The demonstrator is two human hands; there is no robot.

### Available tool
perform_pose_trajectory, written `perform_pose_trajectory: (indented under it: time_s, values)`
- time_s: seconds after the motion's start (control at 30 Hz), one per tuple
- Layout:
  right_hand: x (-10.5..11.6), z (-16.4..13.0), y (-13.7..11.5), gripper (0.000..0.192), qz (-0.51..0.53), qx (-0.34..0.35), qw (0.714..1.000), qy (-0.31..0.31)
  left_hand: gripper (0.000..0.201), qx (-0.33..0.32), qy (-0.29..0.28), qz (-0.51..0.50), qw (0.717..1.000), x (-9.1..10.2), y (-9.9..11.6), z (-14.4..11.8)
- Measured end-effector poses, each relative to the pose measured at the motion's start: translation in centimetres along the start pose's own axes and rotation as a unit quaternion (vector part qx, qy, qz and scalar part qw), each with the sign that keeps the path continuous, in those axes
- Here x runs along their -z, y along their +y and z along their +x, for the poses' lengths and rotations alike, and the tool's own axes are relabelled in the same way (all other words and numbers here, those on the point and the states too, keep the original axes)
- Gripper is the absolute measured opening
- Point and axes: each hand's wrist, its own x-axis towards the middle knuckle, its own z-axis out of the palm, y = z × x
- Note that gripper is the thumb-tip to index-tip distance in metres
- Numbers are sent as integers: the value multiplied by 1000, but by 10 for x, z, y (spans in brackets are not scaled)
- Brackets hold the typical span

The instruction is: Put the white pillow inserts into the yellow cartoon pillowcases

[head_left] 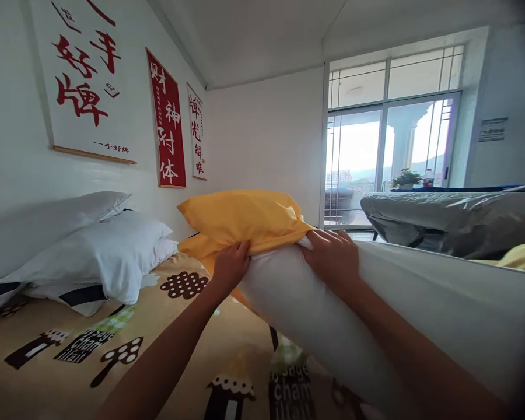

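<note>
left hand (230, 265) and right hand (332, 255) each had a grip pinched on the open edge of the yellow fabric pillowcase (240, 220). it sat half-pulled over the long white pillow (376, 315), held above the patterned tan bed sheet (91, 350).

The white pillow (420, 315) runs off frame right; its far end hides inside the yellow pillowcase (245, 219).

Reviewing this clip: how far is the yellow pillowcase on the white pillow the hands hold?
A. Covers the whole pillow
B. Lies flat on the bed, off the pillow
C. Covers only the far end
C: the yellow pillowcase bunches over the far end, both hands gripping its edge, while most of the white pillow is bare.
</note>
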Motion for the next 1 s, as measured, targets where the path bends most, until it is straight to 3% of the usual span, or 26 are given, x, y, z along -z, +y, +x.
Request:
perform_pose_trajectory:
  time_s: [0.13,0.23,0.33,0.5,0.6,0.67,0.77,0.9,1.0]
  values:
    - [-3,-2,-2,16,-40,37,999,6,22,-17,31,-7,999,3,8,7]
    - [-20,-10,-12,19,-38,76,996,-31,20,-58,73,-15,996,-2,15,9]
    - [-42,-10,-25,24,-10,114,990,-77,19,-77,77,-25,994,-12,22,18]
    - [-81,22,-47,21,61,159,975,-140,17,-25,53,-81,995,-35,15,50]
    - [-104,37,-54,34,107,180,962,-173,15,16,40,-104,994,-53,2,60]
    - [-118,36,-50,43,150,193,953,-178,14,32,5,-101,994,-66,-5,58]
    - [-133,23,-23,49,217,203,937,-185,14,42,-37,-95,994,-79,-8,46]
    - [-139,5,23,66,185,147,955,-177,16,30,-32,-98,994,-75,0,35]
    - [-133,-3,25,54,134,102,967,-190,19,21,-32,-103,994,-67,7,39]
